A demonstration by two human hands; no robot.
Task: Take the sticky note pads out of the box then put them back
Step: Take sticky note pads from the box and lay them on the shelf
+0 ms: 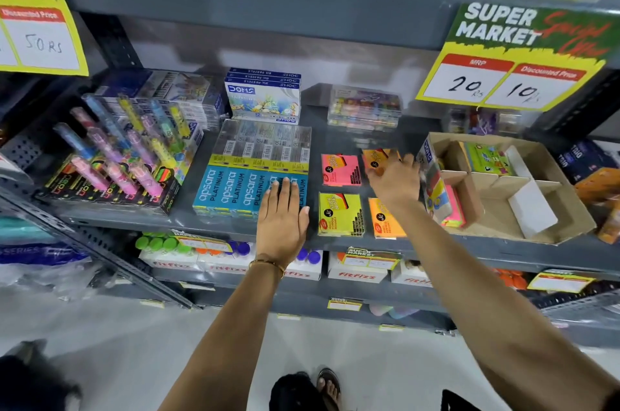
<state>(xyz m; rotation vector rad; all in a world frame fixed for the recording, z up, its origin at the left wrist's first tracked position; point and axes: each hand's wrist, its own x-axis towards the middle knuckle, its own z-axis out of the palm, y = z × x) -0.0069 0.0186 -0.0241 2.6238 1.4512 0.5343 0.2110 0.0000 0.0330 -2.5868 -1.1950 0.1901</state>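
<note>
Right hand (392, 175): reaches over the back-right orange pad (377, 158), fingers (407, 160) curled down onto it. Whether they pinch it or merely touch cannot be told; the hand hides the contact and the image is blurred there. Pad lies on the grey shelf (369, 242), toward mid-depth, just beside the box's left wall.

Left hand (281, 209): spread flat, palm down, fingers together, resting on the blue Apsara pencil packs (241, 190) near the shelf's front edge. Holds nothing; likely a brace while the other arm stretches.

Pads out so far: four, laid in a two-by-two block betw. pencil packs and box. Pink pad (339, 169) back-left, yellow pad (340, 214) front-left, second orange pad (385, 219) front-right, partly under the right forearm. Apart, not stacked, prob. so each stays easy to pick up again.

Cardboard box (550, 229): at the shelf's right end, front wall at the front edge, card dividers inside. Not empty: a multicolour stack (451, 205) stands on edge in the front-left compartment, a green-labelled pack (486, 158) sits in a back one. Other compartments look bare.

Stage (judged): either setting down the fourth pad or starting the return; cannot say which.
</note>
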